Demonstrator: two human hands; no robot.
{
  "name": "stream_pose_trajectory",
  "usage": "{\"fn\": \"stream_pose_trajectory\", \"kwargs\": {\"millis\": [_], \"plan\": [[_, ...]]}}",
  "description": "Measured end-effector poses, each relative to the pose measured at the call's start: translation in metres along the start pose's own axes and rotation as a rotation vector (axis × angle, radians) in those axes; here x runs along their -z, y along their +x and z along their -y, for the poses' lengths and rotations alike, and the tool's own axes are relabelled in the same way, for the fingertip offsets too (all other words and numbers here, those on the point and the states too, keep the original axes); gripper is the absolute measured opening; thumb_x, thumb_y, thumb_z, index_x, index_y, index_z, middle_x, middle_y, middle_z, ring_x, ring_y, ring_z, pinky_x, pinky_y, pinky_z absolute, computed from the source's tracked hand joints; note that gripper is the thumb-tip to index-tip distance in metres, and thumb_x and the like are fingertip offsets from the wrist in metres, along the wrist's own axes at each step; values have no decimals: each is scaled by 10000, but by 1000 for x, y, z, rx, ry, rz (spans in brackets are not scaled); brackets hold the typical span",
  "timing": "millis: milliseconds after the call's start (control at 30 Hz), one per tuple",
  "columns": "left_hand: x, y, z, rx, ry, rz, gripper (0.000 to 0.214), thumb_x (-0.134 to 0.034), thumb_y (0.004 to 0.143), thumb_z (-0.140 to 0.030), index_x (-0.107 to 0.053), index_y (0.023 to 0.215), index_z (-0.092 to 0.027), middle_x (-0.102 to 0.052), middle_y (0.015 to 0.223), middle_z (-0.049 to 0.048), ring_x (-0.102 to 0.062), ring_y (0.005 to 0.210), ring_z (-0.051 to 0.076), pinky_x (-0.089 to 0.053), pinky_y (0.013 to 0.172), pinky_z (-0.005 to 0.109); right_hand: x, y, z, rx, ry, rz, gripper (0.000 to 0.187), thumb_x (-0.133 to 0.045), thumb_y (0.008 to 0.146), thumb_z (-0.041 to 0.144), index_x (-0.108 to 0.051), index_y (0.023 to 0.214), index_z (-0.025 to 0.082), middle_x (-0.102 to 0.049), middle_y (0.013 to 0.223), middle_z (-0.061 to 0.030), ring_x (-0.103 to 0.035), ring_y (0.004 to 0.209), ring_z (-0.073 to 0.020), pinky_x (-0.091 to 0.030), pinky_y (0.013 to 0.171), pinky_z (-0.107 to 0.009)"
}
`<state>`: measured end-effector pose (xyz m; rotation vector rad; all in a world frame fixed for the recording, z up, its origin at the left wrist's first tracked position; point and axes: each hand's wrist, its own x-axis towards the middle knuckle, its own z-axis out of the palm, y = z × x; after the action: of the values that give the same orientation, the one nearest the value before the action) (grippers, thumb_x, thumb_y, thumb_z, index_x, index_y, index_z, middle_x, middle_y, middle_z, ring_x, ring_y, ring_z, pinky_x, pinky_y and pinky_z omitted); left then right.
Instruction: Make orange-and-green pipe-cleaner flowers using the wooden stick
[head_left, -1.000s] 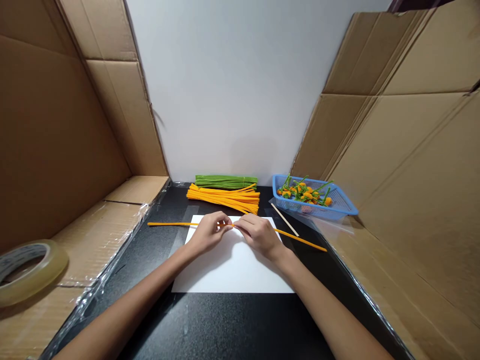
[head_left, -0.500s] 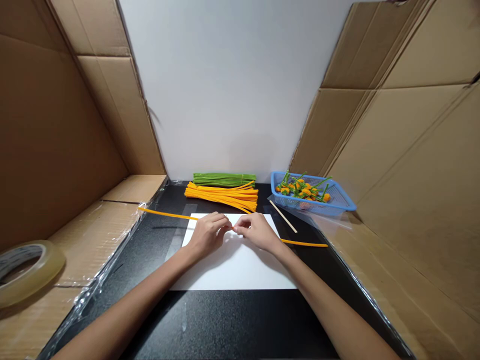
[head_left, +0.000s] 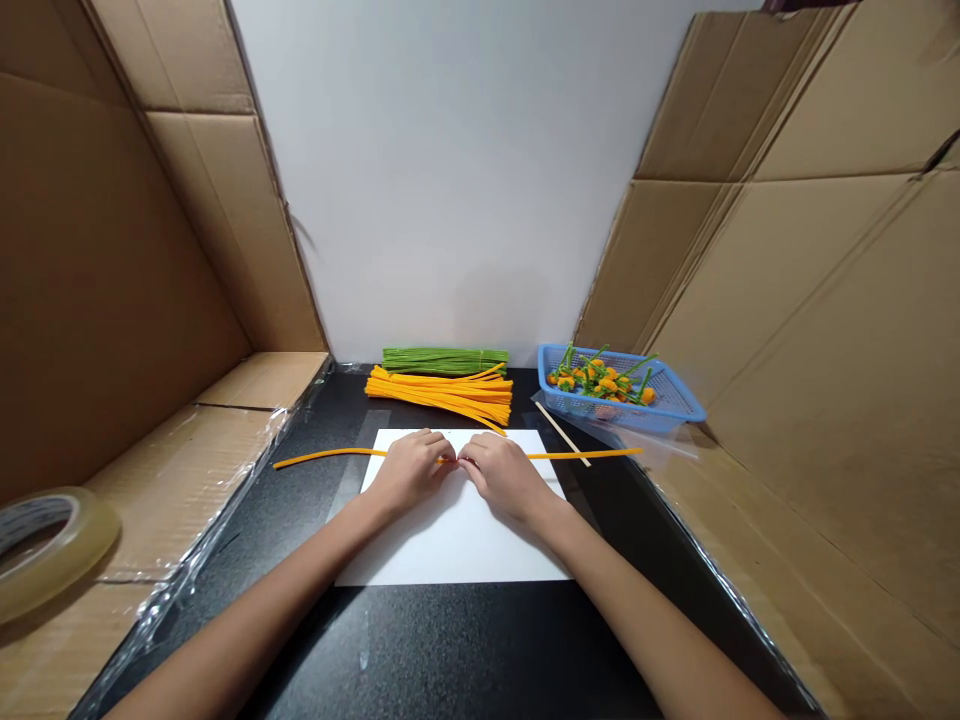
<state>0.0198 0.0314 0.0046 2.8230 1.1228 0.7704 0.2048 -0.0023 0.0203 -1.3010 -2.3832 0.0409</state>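
**Tight pinch: left hand (head_left: 409, 475) and right hand (head_left: 504, 478) meet on an orange pipe cleaner (head_left: 330, 456)**

It lies straight across a white paper sheet (head_left: 450, 550) on the black worktop (head_left: 450, 640), both ends past the sheet's sides. Near the far edge sit apparently unused green pipe cleaners (head_left: 445, 360) and orange pipe cleaners (head_left: 439, 395). Toward the far right corner, a blue plastic basket (head_left: 622, 425) holds finished orange flowers (head_left: 604, 385). No writing is readable.

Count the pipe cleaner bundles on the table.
2: a green bundle at the back of the table, and an orange bundle directly in front of it.
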Motion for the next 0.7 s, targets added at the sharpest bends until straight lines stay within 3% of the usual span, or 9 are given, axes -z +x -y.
{"fn": "stream_pose_trajectory", "kwargs": {"millis": [267,400,533,700], "plan": [[4,2,-1,77,-53,101,99,-633,831,-134,-715,804,-183,-726,843,38,-609,779,196,-413,747,305,3,-1,5,46,-106,49,101,-574,944,182,-649,883,151,-669,922,-85,-593,878,-206,-430,763,-310],[4,3,0,159,-186,120,75,-643,795,-141,-701,752,-164,-699,787,35,-590,730,174,-389,687,277,4,-1,6,90,-154,55,140,-553,952,161,-644,846,154,-664,898,-78,-580,850,-202,-404,706,-305],[5,5,8,329,-513,228,189,-677,801,-321,-686,745,-141,-635,664,6,-523,615,136,-336,577,240,2,-1,1,149,-148,1,105,-581,939,168,-634,850,152,-656,863,-72,-562,818,-195,-382,690,-302],[7,7,23,318,-962,396,387,-686,790,-508,-702,804,-122,-636,686,8,-511,637,125,-347,602,228,2,-1,-6,267,-126,-108,150,-541,964,178,-634,848,154,-641,815,-64,-531,767,-183,-360,665,-296]]}}
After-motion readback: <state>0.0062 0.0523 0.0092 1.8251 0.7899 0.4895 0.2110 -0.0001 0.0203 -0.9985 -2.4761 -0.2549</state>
